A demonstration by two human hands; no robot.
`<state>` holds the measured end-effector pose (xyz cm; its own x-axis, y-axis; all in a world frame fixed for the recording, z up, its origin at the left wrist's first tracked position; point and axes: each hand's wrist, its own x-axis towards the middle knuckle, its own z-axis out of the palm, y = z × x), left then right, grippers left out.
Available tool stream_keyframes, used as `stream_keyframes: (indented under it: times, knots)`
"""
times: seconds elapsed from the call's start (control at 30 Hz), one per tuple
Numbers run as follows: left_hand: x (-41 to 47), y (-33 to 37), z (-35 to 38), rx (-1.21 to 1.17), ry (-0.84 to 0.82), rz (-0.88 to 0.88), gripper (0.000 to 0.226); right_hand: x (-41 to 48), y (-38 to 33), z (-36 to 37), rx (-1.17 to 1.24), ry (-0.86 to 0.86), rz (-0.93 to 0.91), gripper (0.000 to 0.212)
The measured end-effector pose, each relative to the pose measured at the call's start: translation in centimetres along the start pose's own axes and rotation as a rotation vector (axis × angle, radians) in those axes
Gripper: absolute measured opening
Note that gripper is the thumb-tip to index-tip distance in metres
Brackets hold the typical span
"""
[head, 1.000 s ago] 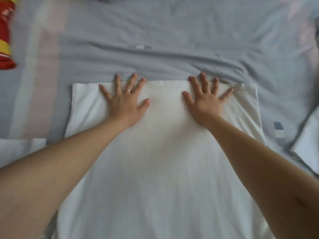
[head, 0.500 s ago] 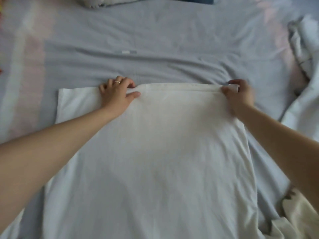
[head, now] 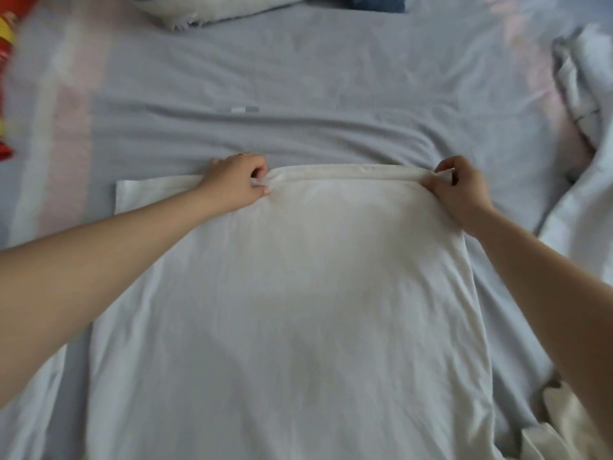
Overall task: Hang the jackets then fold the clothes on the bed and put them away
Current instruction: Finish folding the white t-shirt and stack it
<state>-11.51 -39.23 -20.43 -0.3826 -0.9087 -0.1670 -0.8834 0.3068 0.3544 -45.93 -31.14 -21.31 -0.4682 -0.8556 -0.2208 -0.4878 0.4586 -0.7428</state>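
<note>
A white garment (head: 292,293) lies flat on the bed, stretching from the near edge of the view to mid-bed. Its far edge is lifted into a rolled fold between my hands. My left hand (head: 237,182) pinches that far edge left of centre, fingers curled round the cloth. My right hand (head: 459,190) pinches the same edge at the garment's right corner. A flat strip of the garment sticks out to the left of my left hand.
The grey-blue bedsheet (head: 331,78) lies wrinkled beyond the garment. A pillow (head: 225,8) sits at the far edge. White bedding (head: 583,134) is bunched at the right. Cream cloth (head: 557,426) lies at the near right. A red and yellow object (head: 5,94) is at the far left.
My hands went from lying flat and spread on the garment to curling round its far edge. They have raised that edge into a rolled fold. My right hand shifted right.
</note>
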Motion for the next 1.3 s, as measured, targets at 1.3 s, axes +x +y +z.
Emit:
stream_keyframes:
  times: [1.3]
  knots:
    - [-9.2,2.6,5.8,0.408,0.06,0.516,0.064,-11.7,1.3,6.7,-0.811,-0.288,-1.001,0.063]
